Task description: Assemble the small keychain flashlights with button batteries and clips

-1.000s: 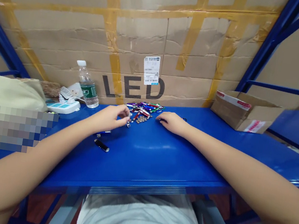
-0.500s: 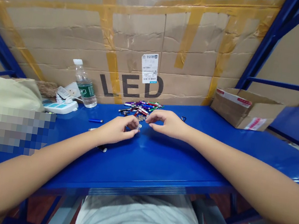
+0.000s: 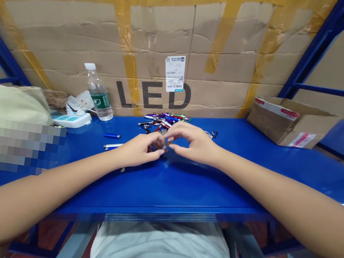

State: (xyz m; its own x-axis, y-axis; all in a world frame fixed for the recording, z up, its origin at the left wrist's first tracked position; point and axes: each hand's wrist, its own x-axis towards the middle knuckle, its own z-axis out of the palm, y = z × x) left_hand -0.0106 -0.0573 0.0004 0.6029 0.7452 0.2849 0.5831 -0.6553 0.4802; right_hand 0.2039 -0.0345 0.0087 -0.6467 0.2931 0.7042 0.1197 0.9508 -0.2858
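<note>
My left hand (image 3: 143, 148) pinches a small whitish piece (image 3: 166, 145) between thumb and fingers, low over the blue table. From the other side my right hand (image 3: 191, 144) meets it, fingertips bent together at the same piece. Something small and dark seems to be in those fingertips, too small to name. Just behind the hands lies a pile of small colourful metal penlights (image 3: 168, 118), partly covered by my right hand. A few small round discs (image 3: 164, 131) show at its near edge. Left of my left hand rest a blue tube (image 3: 112, 136) and a silver tube (image 3: 112, 146).
A water bottle (image 3: 99, 96) and a white power strip (image 3: 71, 119) stand at the back left, beside a cream bag (image 3: 7, 108). An open cardboard box (image 3: 276, 121) sits at the back right. A large taped carton (image 3: 222, 97) walls off the table's back. A carabiner (image 3: 214, 134) lies behind my right wrist.
My right hand has moved left and its fingertips now meet those of my left hand. The left hand has shifted slightly right, still pinching the whitish piece. The view has tilted a little.
</note>
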